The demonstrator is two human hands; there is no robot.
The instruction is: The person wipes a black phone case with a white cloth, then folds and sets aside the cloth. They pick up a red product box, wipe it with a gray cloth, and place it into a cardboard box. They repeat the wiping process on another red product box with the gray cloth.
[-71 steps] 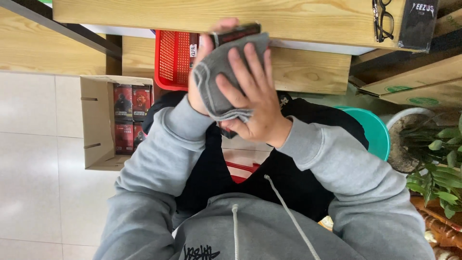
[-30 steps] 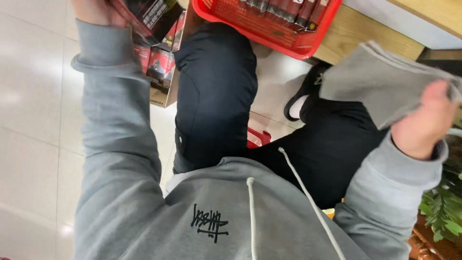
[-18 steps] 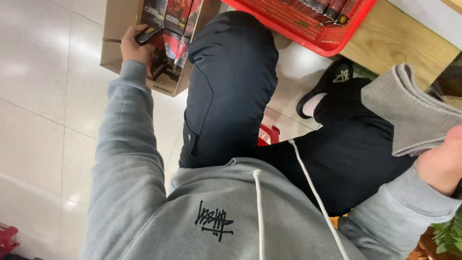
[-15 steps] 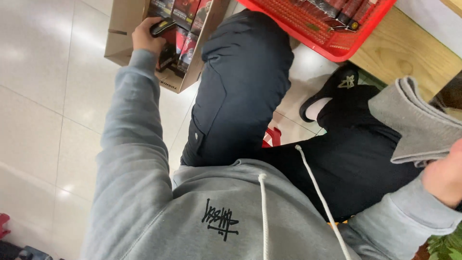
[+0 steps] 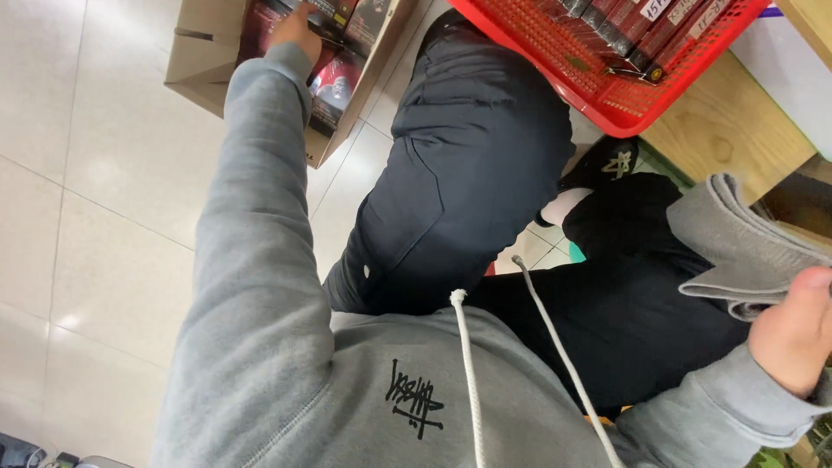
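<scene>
Left hand [image 5: 293,26] reaches into open brown cardboard box [image 5: 204,65], fingers among dark red packs [image 5: 334,74] below; grip hidden. Right hand [image 5: 793,334] fingers clamp folded grey cloth [image 5: 737,243].

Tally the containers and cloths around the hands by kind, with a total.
Cardboard box, which the left hand reaches into: 1
Red basket: 1
Grey folded cloth, held by the right hand: 1
Total: 3

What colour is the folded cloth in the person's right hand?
Grey. The folded cloth, held in the right hand, shows best in the head view, at the right edge.
</scene>
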